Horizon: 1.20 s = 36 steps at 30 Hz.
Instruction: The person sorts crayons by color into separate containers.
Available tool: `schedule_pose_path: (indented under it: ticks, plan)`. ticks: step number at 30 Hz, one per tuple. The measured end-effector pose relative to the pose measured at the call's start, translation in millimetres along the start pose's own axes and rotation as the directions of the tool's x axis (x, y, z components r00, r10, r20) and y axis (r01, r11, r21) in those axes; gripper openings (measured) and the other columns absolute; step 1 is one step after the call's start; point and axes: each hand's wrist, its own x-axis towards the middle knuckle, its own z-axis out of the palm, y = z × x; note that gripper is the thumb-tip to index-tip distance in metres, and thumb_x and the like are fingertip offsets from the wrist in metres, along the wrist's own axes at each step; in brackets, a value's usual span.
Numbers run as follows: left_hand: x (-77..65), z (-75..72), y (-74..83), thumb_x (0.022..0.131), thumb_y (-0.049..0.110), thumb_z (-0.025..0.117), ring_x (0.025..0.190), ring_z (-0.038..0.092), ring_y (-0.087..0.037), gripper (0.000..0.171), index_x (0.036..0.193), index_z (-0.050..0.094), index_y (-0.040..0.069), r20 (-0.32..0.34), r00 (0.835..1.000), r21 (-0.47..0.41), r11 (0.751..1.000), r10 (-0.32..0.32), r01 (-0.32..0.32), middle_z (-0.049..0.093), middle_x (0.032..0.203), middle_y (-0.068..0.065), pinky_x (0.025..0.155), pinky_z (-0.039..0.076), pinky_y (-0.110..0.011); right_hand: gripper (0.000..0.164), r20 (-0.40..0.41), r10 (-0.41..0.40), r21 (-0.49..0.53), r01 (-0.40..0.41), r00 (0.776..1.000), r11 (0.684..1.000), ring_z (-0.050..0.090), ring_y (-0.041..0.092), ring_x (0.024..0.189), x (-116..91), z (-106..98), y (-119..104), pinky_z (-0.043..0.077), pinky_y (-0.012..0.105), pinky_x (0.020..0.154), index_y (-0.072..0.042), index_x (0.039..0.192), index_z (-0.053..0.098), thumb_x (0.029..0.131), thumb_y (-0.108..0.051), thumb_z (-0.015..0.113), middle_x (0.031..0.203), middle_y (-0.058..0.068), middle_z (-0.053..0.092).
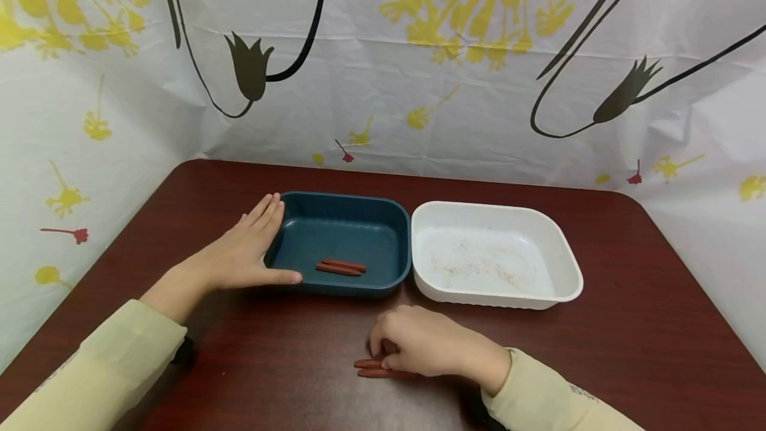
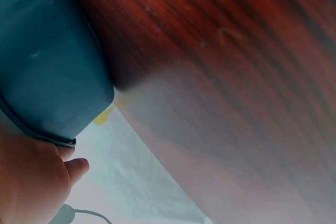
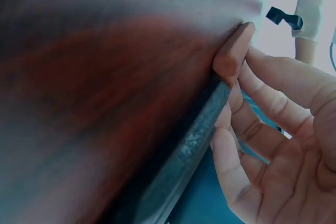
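Observation:
My left hand [image 1: 245, 251] rests on the left end of a dark teal tray [image 1: 397, 208], its fingers straight along the side and its thumb at the front rim. In the left wrist view the hand [image 2: 34, 177] lies against the tray's rim. Two slim reddish-brown sticks [image 1: 338, 269] lie side by side inside the tray. In front of the trays, my right hand [image 1: 427, 344] is down at two more reddish-brown sticks [image 1: 372, 373] on the table. The right wrist view shows thumb and fingers pinching a stick [image 3: 231, 59], with another long stick [image 3: 186, 148] beside it.
A white tray [image 1: 497, 294] with brown specks on its floor stands right beside the teal one. The dark red wooden table [image 1: 269, 364] has a patterned white sheet [image 1: 335, 85] behind it and at its sides.

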Motion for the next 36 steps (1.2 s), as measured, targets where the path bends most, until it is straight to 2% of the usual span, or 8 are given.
schedule_pose_path:
  ticks: [10, 17, 23, 36]
  plan:
    - [0.4, -0.1, 0.2, 0.078, 0.076, 0.062, 0.155, -0.003, -0.038, 0.127, 0.157, 0.005, -0.004, 0.002, 1.0, -0.002, 1.0, 0.0, 0.0, -0.006, 0.167, -0.017, 0.118, 0.016, -0.067, 0.015, -0.002, 0.0, -0.048, 0.0, 1.0, 0.999, 0.051, -0.002, 0.07, 3, 3, -2, 0.044, 0.014, 0.062, -0.023, 0.079, 0.068, 0.079, -0.009, 0.074, 0.085, -0.015, 0.058]
    - [0.6, -0.5, 0.0, 0.078, 0.076, 0.063, 0.155, -0.004, -0.037, 0.127, 0.157, 0.005, -0.004, 0.006, 1.0, -0.003, 1.0, -0.002, 0.002, -0.005, 0.167, -0.017, 0.118, 0.016, -0.067, 0.014, -0.013, 0.006, 0.013, -0.006, 1.0, 1.0, 0.051, -0.001, 0.066, 3, 0, 2, 0.045, 0.015, 0.061, -0.023, 0.078, 0.068, 0.08, -0.009, 0.073, 0.08, -0.014, 0.059]
    - [0.8, -2.0, 0.4, 0.077, 0.077, 0.062, 0.155, -0.005, -0.036, 0.127, 0.157, 0.005, -0.004, 0.015, 1.0, -0.001, 1.0, -0.006, 0.006, -0.005, 0.167, -0.017, 0.118, 0.015, -0.067, 0.014, -0.005, -0.004, 0.08, 0.004, 1.0, 0.997, 0.053, 0.0, 0.069, 4, -5, 1, 0.046, 0.016, 0.063, -0.022, 0.084, 0.068, 0.082, -0.008, 0.071, 0.084, -0.014, 0.06]
    - [0.8, 0.1, -0.7, 0.078, 0.076, 0.062, 0.155, -0.005, -0.037, 0.127, 0.157, 0.004, -0.004, 0.009, 1.0, -0.009, 1.0, 0.0, 0.0, -0.007, 0.167, -0.016, 0.118, 0.015, -0.068, 0.015, -0.037, -0.064, 0.096, 0.067, 0.997, 0.993, 0.05, -0.001, 0.066, 7, -20, -16, 0.045, 0.016, 0.061, -0.021, 0.089, 0.068, 0.084, -0.007, 0.067, 0.086, -0.014, 0.06]
